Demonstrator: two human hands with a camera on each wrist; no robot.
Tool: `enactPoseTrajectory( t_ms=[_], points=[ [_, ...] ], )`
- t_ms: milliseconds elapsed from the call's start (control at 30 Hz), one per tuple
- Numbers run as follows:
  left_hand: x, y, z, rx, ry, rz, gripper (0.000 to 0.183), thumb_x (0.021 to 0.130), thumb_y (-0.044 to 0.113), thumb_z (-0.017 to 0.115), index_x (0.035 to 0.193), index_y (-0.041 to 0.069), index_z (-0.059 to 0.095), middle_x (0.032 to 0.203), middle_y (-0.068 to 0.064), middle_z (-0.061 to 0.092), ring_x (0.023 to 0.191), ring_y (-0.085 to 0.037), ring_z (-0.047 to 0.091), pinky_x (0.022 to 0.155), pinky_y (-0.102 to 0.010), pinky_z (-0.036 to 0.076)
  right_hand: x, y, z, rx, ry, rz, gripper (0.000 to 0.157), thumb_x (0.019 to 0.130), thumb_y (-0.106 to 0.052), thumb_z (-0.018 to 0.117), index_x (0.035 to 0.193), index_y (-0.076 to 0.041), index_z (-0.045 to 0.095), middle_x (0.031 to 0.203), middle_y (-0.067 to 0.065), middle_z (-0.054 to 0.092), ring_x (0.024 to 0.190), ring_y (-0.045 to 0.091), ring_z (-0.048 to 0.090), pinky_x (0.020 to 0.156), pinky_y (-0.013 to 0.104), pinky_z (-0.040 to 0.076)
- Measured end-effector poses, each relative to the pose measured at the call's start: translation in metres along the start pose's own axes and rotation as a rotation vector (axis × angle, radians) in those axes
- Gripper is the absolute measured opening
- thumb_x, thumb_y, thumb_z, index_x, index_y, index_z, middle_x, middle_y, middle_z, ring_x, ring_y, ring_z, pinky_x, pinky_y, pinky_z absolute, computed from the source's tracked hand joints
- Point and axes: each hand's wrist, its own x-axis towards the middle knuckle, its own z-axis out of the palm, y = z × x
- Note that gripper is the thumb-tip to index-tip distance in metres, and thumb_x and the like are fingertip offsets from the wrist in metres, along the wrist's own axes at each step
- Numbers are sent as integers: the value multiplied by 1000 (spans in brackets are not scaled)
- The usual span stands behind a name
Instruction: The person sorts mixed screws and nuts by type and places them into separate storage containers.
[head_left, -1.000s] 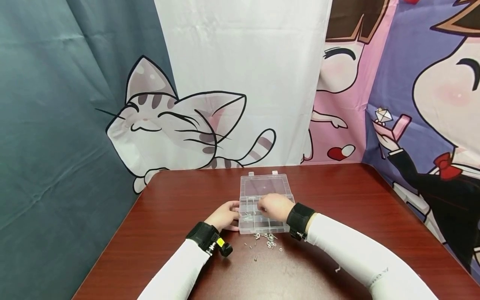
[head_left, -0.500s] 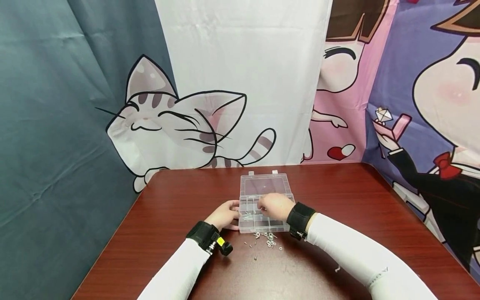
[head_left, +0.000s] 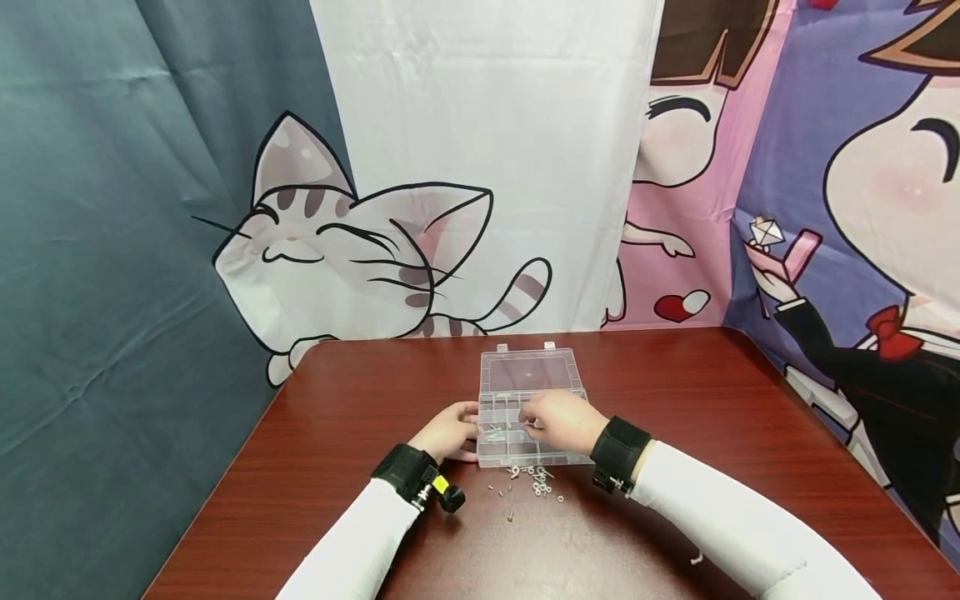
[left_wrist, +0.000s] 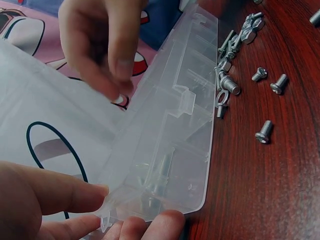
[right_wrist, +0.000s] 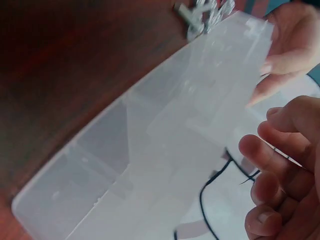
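Observation:
A clear plastic compartment box (head_left: 525,458) stands with its lid (head_left: 528,371) folded back. My left hand (head_left: 448,431) holds the box's left side; in the left wrist view its fingertips (left_wrist: 167,225) curl against the wall. Screws (left_wrist: 157,185) show through the plastic at that end. My right hand (head_left: 562,418) hovers over the middle compartments, fingers loosely bent. In the right wrist view its fingertips (right_wrist: 250,145) and thumb (right_wrist: 280,120) stand slightly apart, with nothing visible between them.
Several nuts and bolts (head_left: 540,482) lie piled against the box's front edge. Loose screws (left_wrist: 264,132) are scattered nearer on the reddish-brown table (head_left: 360,375). Printed cartoon curtains (head_left: 480,125) hang behind and beside the table.
My right hand has shifted slightly to the right and toward me, still over the box. The left hand and the loose hardware have stayed in place.

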Motion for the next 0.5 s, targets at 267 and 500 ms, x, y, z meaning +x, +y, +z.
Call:
enactPoseTrajectory(
  t_ms=[267,500],
  points=[
    [1,1,0,0,-5,-3,59,93,-4,53,149,-1,35,124,-20,57,87,-26,68,67,-41,61,-27,-29,-10,-4,25,-90,6,88,-20,72,92,-15,73,83,-7,64,75,8,59,68,28,52],
    [2,0,1,-12,-2,-8,59,93,-4,54,149,-1,34,125,-20,57,86,-26,68,67,-41,61,-42,-46,-10,-21,8,-116,7,85,-22,75,89,-17,72,83,-7,64,76,8,60,68,27,52]
  ],
)
